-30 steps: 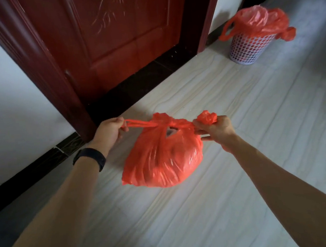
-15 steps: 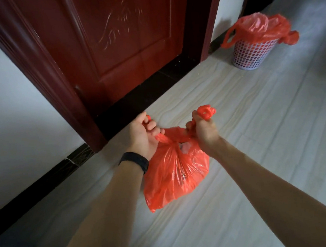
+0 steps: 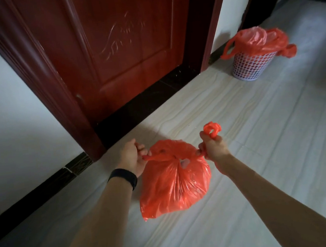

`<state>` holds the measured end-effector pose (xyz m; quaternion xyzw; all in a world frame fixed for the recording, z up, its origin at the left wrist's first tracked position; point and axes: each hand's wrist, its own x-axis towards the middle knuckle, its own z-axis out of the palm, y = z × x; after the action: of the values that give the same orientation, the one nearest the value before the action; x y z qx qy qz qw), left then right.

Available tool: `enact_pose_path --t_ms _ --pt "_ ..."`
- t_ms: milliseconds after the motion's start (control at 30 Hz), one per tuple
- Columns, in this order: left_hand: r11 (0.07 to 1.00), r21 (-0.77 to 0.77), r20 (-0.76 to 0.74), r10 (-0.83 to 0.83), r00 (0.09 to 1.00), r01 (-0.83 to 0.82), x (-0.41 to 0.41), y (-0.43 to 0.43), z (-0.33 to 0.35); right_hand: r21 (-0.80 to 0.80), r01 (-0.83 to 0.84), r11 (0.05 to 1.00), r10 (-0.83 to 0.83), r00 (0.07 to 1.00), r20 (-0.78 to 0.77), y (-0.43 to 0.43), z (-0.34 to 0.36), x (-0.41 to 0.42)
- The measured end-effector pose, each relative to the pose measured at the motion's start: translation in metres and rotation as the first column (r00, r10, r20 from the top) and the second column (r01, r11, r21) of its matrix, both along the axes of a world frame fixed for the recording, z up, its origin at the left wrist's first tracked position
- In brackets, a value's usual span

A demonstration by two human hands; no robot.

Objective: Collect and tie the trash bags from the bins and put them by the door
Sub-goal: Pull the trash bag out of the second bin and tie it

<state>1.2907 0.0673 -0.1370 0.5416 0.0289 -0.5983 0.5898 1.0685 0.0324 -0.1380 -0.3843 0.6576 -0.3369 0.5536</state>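
Red trash bag (image 3: 175,185): thin glossy plastic film, creased in radial pleats, bulged to a rounded sack with one pointed lower corner. It is held between both hands over the floor (image 3: 260,132), in front of the door (image 3: 121,47). Whether its bottom touches the floor cannot be told. The neck is gathered and the two handles are crossed at the top; a small gap is seen in the gather.

Left hand (image 3: 132,157): fingers curled round the left handle (image 3: 157,156), which is twisted into a taut cord. A black matte wristband (image 3: 124,177) is worn on this wrist.

Right hand (image 3: 214,150): closed as a fist round the right handle, the crumpled end (image 3: 212,130) of which sticks out above the fist as a small loop.

Door: dark red wood, semi-gloss, panelled, with a carved relief motif in the upper panel; moulded frame (image 3: 37,76) of the same colour. A black polished stone threshold (image 3: 145,105) lies under it, and a black skirting strip (image 3: 43,187) runs along the white wall (image 3: 2,91).

Floor: pale tiles with a wood-grain pattern.

Wastebasket (image 3: 251,66): white plastic, round, perforated with a lattice of holes, standing near the right side of the door frame, well apart from the held bag. It is lined with a second red bag (image 3: 258,40), whose handles hang over the rim
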Motion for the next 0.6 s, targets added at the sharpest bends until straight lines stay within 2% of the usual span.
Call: enact_pose_path --t_ms 67,133,233,300,367,467,533,567,600 --pt "0.994 -0.099 -0.002 -0.038 0.999 0.038 0.001 -0.005 0.011 -0.021 -0.055 0.998 0.057 0.996 0.063 0.002 0.008 0.0" --pt "0.976 -0.173 0.073 -0.12 0.99 0.131 -0.004 -0.005 0.017 -0.026 -0.097 0.995 0.1 0.984 0.148 0.006 0.01 -0.001" --pt "0.96 -0.098 0.312 -0.22 0.924 0.261 -0.02 0.0 0.009 -0.038 -0.131 0.991 0.136 0.969 0.208 0.013 -0.001 0.0" --pt "0.944 -0.068 0.415 -0.267 0.87 0.322 -0.028 0.002 -0.001 -0.087 -0.2 0.976 0.207 0.974 0.087 0.016 -0.009 0.0" --pt "0.909 -0.072 0.446 -0.34 0.828 0.412 -0.034 0.007 -0.007 -0.165 -0.256 0.952 0.24 0.964 -0.112 0.018 -0.015 -0.002" --pt "0.854 0.002 0.557 -0.433 0.708 0.521 -0.038 0.021 -0.008 -0.247 -0.322 0.914 0.213 0.899 -0.383 0.022 -0.014 -0.004" --pt "0.831 0.024 0.637 -0.441 0.633 0.555 -0.036 0.027 -0.009 -0.282 -0.34 0.897 0.173 0.857 -0.485 0.024 -0.014 -0.002" --pt "0.802 0.034 0.691 -0.45 0.566 0.596 -0.035 0.029 -0.012 -0.301 -0.337 0.892 0.147 0.847 -0.511 0.025 -0.014 -0.002" --pt "0.766 0.063 0.766 -0.448 0.461 0.64 -0.034 0.031 -0.017 -0.317 -0.321 0.892 0.12 0.846 -0.52 0.026 -0.013 0.0"
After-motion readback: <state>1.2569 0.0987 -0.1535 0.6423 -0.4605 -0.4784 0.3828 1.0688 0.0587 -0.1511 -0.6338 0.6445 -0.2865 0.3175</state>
